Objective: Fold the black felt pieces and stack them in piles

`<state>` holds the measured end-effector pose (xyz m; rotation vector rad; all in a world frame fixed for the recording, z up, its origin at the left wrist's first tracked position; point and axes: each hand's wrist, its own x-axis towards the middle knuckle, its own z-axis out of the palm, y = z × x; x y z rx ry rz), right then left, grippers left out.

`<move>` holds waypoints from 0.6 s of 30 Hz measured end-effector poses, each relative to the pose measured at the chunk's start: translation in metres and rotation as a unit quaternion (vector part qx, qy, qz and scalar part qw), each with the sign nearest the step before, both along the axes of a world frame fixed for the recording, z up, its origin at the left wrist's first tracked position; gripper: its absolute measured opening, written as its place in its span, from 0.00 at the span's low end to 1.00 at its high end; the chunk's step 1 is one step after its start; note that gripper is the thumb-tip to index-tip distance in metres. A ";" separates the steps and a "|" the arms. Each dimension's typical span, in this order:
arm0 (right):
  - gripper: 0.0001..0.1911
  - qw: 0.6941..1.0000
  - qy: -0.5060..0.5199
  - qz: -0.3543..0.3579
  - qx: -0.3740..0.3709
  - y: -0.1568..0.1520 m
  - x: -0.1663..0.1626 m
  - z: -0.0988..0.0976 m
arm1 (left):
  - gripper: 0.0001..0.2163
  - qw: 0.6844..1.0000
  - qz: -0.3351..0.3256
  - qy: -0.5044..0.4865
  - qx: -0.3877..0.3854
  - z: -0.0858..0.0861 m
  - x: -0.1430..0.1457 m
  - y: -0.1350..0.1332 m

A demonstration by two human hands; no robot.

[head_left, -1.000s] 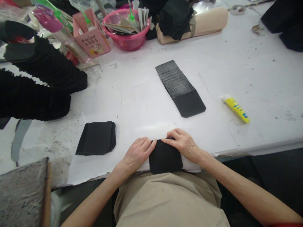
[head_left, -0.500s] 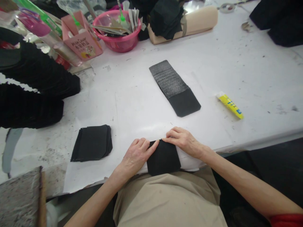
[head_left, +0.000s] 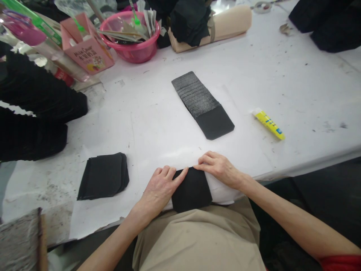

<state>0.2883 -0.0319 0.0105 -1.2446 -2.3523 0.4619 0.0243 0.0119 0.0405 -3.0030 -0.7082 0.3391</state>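
A black fabric piece [head_left: 191, 191] lies at the near edge of the white table [head_left: 282, 75], just in front of me. My left hand [head_left: 160, 185] presses on its upper left corner with fingers stretched out flat. My right hand [head_left: 218, 167] rests on its upper right edge, fingers extended and close together. A fanned row of black and grey pieces [head_left: 201, 103] lies farther out on the table. A small stack of black pieces [head_left: 103, 175] sits to the left of my left hand.
A yellow glue tube [head_left: 268, 123] lies right of centre. At the back stand a pink bowl [head_left: 128, 35], a pink carton [head_left: 86, 47] and a beige roll [head_left: 225, 24]. Heaps of black material [head_left: 34, 109] fill the left side. A grey block [head_left: 19, 244] sits at the near left corner.
The view has drifted, so everything sits further left in the picture. My hands stay on the black piece, the left fingers sliding slightly along its top edge.
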 end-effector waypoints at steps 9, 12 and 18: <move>0.15 1.000 -0.014 0.003 0.004 -0.002 0.007 -0.001 | 0.30 1.000 0.004 0.010 0.007 -0.001 0.007 -0.001; 0.16 1.000 -0.016 -0.005 0.003 -0.005 0.009 -0.001 | 0.31 1.000 0.003 0.008 0.012 -0.001 0.009 -0.002; 0.15 0.996 0.045 -0.078 -0.006 -0.011 0.011 -0.005 | 0.30 1.000 0.004 0.003 0.019 0.001 0.012 -0.003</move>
